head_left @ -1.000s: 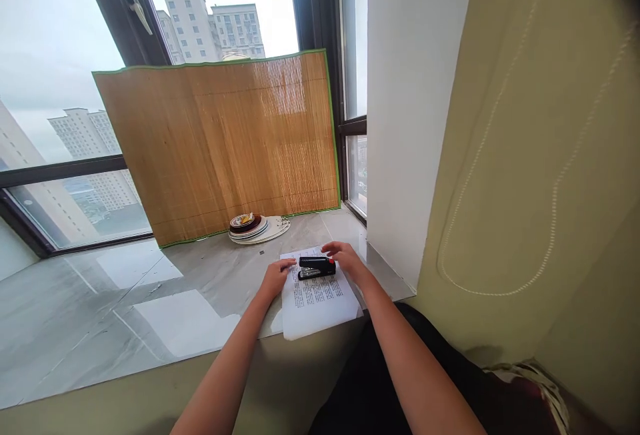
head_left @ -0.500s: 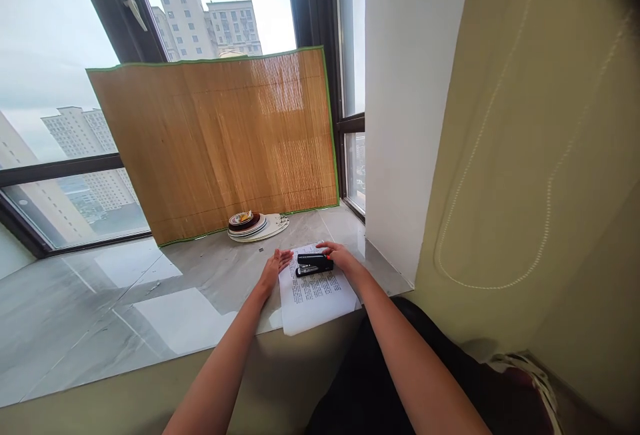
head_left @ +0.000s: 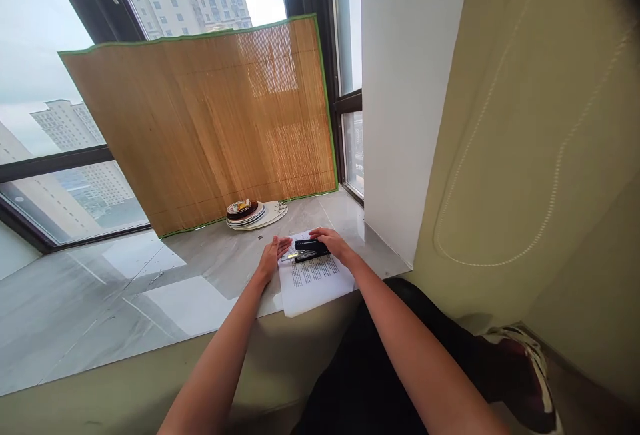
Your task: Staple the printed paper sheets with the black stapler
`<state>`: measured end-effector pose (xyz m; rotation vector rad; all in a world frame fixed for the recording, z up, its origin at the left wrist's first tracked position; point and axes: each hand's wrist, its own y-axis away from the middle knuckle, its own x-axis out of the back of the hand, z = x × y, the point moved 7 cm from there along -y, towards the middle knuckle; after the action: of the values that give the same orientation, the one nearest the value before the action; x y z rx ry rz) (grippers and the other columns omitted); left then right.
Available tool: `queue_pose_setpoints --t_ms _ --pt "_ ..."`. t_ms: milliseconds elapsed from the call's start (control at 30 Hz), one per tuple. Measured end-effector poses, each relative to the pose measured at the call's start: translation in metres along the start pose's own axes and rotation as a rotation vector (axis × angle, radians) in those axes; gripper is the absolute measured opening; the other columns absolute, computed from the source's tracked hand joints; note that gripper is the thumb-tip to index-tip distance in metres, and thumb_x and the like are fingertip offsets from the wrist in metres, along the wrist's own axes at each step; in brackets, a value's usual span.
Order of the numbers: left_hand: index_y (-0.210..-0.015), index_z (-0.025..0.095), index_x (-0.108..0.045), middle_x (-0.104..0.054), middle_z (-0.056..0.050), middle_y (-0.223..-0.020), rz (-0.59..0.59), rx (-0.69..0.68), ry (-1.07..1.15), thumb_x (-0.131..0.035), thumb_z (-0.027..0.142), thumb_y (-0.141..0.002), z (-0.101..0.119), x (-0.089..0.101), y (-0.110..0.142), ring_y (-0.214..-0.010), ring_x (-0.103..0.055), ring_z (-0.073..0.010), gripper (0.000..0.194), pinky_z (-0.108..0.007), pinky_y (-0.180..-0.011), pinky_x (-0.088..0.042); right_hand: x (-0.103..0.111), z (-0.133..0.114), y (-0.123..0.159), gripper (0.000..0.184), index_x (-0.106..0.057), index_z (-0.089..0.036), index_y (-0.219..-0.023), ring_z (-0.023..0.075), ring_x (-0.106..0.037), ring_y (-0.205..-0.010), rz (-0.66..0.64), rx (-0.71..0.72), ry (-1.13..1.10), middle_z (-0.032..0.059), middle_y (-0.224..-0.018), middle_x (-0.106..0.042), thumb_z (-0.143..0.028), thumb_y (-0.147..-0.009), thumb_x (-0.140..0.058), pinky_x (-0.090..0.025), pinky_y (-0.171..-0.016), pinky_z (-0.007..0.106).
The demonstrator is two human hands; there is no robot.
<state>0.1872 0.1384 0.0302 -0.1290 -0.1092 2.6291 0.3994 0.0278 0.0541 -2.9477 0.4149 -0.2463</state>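
Note:
A black stapler (head_left: 311,246) lies over a printed sheet of paper (head_left: 315,287) on the stone windowsill. My right hand (head_left: 331,243) grips the stapler at its right end, fingers over the top. At the stapler's left end, a thin metallic strip with a yellowish patch (head_left: 291,256) sticks out toward my left hand. My left hand (head_left: 273,254) rests at the paper's left edge, its fingers stretched out and close beside that strip; whether they touch it I cannot tell. Part of the paper's top is hidden by the hands and stapler.
A stack of plates (head_left: 246,215) stands on the windowsill (head_left: 200,301) beyond the paper. Behind it a bamboo mat (head_left: 215,128) with a green edge leans on the window. A white wall corner (head_left: 400,115) rises at the right. The paper overhangs the sill's front edge.
A metallic strip now sticks out of the stapler's left end, where none showed before. My right fingers have shifted on the stapler. The view has tilted down slightly.

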Motion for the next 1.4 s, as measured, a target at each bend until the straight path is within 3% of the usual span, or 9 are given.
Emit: queue_pose_setpoints --t_ms 167,300,433,567,833,933,1067,1233,1400 --pt "-0.116 0.009 -0.077 -0.075 -0.024 -0.134 -0.008 -0.041 0.198 -0.046 0.052 -0.111 0.008 0.003 0.001 -0.130 -0.071 -0.0298 0.053 -0.050 -0.127 -0.041 -0.009 -0.009 0.009 0.035 -0.083 -0.025 -0.100 0.0278 -0.070 -0.099 -0.041 0.156 0.309 0.0036 -0.097 -0.080 -0.016 -0.067 -0.083 -0.050 -0.094 0.036" --pt "-0.119 0.010 -0.076 -0.071 -0.022 -0.142 -0.016 -0.022 0.379 -0.046 0.044 -0.111 0.013 0.005 0.001 -0.132 -0.070 -0.0276 0.046 -0.047 -0.125 -0.043 -0.006 -0.022 0.017 0.035 -0.084 -0.026 -0.105 0.0310 -0.069 -0.103 0.084 0.257 0.539 0.0072 -0.104 -0.080 -0.015 -0.072 -0.086 -0.050 -0.092 0.039" --pt "-0.125 0.004 -0.071 -0.071 -0.026 -0.138 -0.049 0.133 0.494 -0.038 0.040 -0.114 0.008 0.004 0.002 -0.124 -0.073 -0.0277 0.050 -0.044 -0.116 -0.052 -0.019 -0.050 0.034 0.030 -0.081 -0.026 -0.112 0.0278 -0.065 -0.108 0.133 0.530 0.641 0.0077 -0.109 -0.078 -0.010 -0.087 -0.074 -0.050 -0.093 0.038" --pt "-0.127 0.001 -0.069 -0.078 -0.023 -0.113 -0.105 0.280 0.584 -0.033 0.036 -0.115 0.001 0.001 0.004 -0.101 -0.079 -0.0259 0.052 -0.043 -0.103 -0.061 -0.047 -0.068 0.053 0.034 -0.078 -0.024 -0.117 0.0258 -0.062 -0.109 0.057 0.873 0.810 0.0082 -0.113 -0.078 -0.003 -0.098 -0.059 -0.046 -0.102 0.042" --pt "-0.136 0.001 -0.065 -0.079 -0.016 -0.099 -0.061 0.303 0.680 -0.033 0.022 -0.114 -0.002 0.006 0.004 -0.085 -0.078 -0.0200 0.043 -0.035 -0.092 -0.065 -0.068 -0.071 0.066 0.034 -0.076 -0.023 -0.119 0.0230 -0.061 -0.105 -0.007 1.098 1.036 0.0079 -0.110 -0.076 -0.007 -0.108 -0.048 -0.044 -0.102 0.040" --pt "-0.144 0.001 -0.059 -0.079 -0.014 -0.094 -0.039 0.319 0.700 -0.032 0.016 -0.113 -0.002 0.006 0.005 -0.076 -0.078 -0.0181 0.044 -0.031 -0.083 -0.066 -0.064 -0.071 0.065 0.035 -0.076 -0.023 -0.120 0.0236 -0.061 -0.106 0.030 1.065 1.002 0.0079 -0.112 -0.076 -0.005 -0.106 -0.049 -0.044 -0.102 0.040" --pt "-0.158 0.000 -0.045 -0.080 -0.021 -0.114 -0.041 0.326 0.704 -0.032 0.010 -0.109 -0.001 0.006 0.005 -0.103 -0.081 -0.0222 0.052 -0.032 -0.097 -0.066 -0.044 -0.071 0.055 0.038 -0.077 -0.023 -0.120 0.0259 -0.062 -0.109 0.173 0.903 0.839 0.0084 -0.114 -0.077 -0.002 -0.100 -0.055 -0.044 -0.103 0.043" --pt "-0.166 0.005 -0.036 -0.074 -0.024 -0.134 0.007 0.343 0.776 -0.032 0.000 -0.099 0.000 0.009 0.005 -0.118 -0.078 -0.0264 0.068 -0.041 -0.104 -0.065 -0.008 -0.048 0.033 0.031 -0.079 -0.023 -0.112 0.0270 -0.066 -0.105 0.347 0.407 0.416 0.0078 -0.109 -0.077 -0.011 -0.084 -0.078 -0.051 -0.096 0.039" --pt "-0.166 0.003 -0.036 -0.073 -0.024 -0.134 0.098 0.281 0.821 -0.031 -0.006 -0.093 0.010 0.014 0.006 -0.113 -0.079 -0.0210 0.074 -0.031 -0.097 -0.067 -0.010 -0.020 0.020 0.032 -0.080 -0.023 -0.102 0.0265 -0.072 -0.099 0.254 0.102 0.251 0.0043 -0.102 -0.080 -0.018 -0.072 -0.088 -0.053 -0.093 0.036"
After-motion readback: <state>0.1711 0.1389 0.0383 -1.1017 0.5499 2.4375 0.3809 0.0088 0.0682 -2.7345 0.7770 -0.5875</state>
